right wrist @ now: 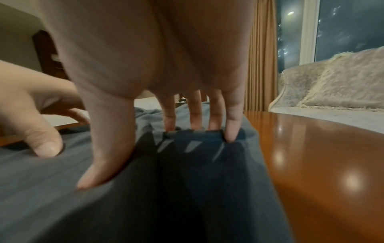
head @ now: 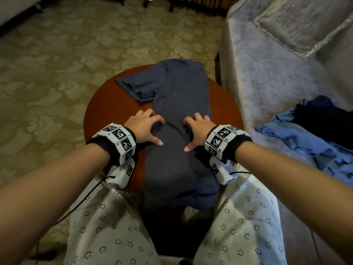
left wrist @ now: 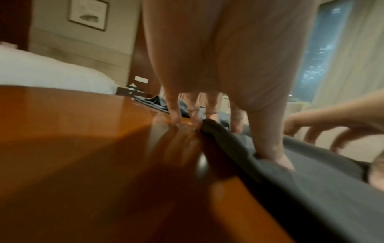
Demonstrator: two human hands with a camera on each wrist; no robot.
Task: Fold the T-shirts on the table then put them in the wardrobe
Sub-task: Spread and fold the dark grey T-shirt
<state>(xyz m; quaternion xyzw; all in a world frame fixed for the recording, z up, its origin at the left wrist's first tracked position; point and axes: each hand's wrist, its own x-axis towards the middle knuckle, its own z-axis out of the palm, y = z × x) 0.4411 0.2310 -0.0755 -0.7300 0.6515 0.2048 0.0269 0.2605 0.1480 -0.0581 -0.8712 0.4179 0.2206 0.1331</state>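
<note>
A grey-blue T-shirt (head: 177, 88) lies lengthwise on the round wooden table (head: 107, 104), folded narrow. One sleeve sticks out to the far left and the hem hangs over the near edge. My left hand (head: 147, 129) rests at the shirt's left edge. Its fingertips (left wrist: 174, 115) touch the table and the cloth edge, and its thumb presses the shirt (left wrist: 311, 189). My right hand (head: 196, 131) rests at the shirt's right edge. Its fingers (right wrist: 232, 125) stand straight down into a small ridge of cloth (right wrist: 187, 189), thumb spread apart and pressing.
A pile of light and dark blue clothes (head: 309, 134) lies on the pale sofa (head: 267, 73) at the right, close to the table. A cushion (head: 305, 25) sits further back. Patterned carpet (head: 57, 64) surrounds the table. My knees in smiley-print trousers (head: 107, 226) flank the near edge.
</note>
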